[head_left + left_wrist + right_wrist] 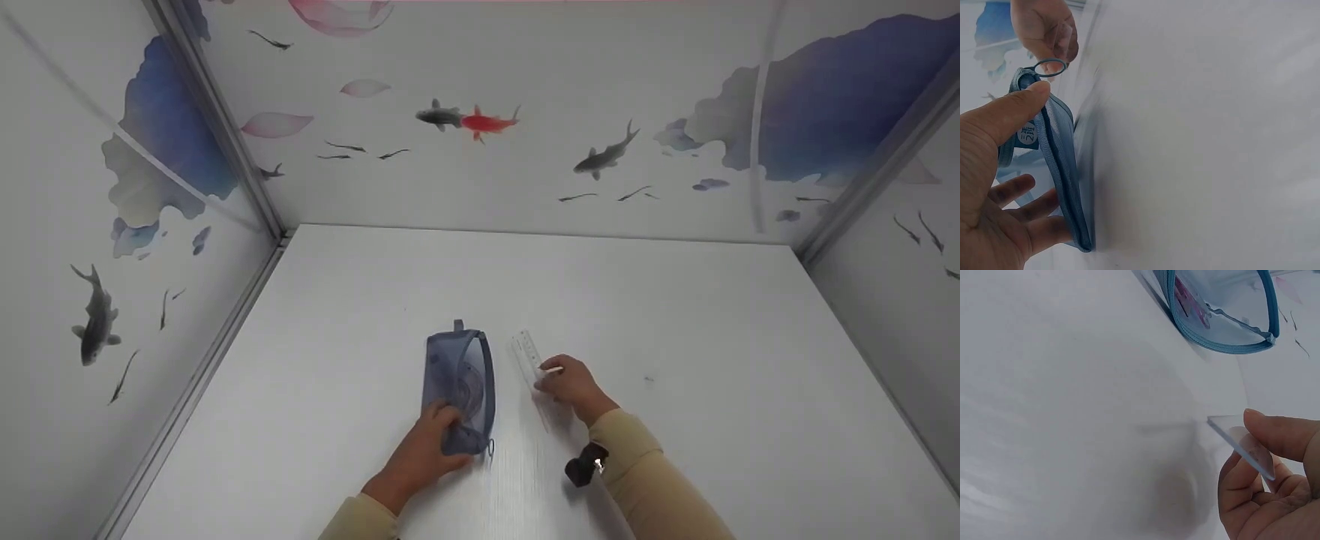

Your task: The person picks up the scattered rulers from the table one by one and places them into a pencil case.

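A blue mesh zip pouch (444,364) lies lengthwise on the white table, its zipped mouth gaping toward the right. My left hand (429,444) grips its near end, the thumb pressing by the zip ring (1050,59) while other fingers spread against the side. Inside the pouch are a rounded shape, seen from above, and a pinkish item (1192,302), seen in the right wrist view. To the right of the pouch, my right hand (574,386) pinches a clear ruler (526,349) between thumb and fingers. The ruler is tilted above the table, apart from the pouch.
White panels printed with fish and blue shapes wall the table (360,285) at the back and both sides. A small black device (585,465) sits at my right wrist. One faint small mark (649,380) shows on the tabletop to the right.
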Demonstrator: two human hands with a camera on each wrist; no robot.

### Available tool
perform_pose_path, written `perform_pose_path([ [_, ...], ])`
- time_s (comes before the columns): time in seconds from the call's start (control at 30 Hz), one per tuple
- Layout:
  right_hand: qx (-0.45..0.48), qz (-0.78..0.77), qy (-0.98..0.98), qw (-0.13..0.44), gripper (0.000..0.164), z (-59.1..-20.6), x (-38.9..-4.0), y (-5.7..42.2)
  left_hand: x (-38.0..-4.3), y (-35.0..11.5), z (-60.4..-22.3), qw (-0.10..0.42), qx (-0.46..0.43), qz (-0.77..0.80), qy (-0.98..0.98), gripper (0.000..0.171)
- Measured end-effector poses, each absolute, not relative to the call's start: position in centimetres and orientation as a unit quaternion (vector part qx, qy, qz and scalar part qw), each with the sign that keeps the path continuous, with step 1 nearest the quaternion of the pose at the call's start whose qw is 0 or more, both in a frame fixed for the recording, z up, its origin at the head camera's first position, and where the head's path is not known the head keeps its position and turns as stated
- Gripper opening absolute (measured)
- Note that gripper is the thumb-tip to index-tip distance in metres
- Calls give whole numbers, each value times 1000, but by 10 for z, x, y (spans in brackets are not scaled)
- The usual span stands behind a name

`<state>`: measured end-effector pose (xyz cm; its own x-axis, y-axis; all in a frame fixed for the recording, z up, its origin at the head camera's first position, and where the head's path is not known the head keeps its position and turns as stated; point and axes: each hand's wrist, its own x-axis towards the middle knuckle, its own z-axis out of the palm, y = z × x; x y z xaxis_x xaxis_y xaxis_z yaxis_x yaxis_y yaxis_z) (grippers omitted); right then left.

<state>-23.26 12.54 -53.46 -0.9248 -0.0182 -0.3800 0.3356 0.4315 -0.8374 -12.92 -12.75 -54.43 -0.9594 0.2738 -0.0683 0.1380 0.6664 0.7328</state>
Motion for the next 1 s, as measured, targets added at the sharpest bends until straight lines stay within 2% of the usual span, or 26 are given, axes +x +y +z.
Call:
perform_pose_path([
  [0.4,88,-525,826,183,30,-534,-225,121,-129,-128,-545,69,126,385,912,53],
  [1.0,68,-539,819,184,31,-532,-212,113,-129,-127,-545,70,125,381,913,55],
])
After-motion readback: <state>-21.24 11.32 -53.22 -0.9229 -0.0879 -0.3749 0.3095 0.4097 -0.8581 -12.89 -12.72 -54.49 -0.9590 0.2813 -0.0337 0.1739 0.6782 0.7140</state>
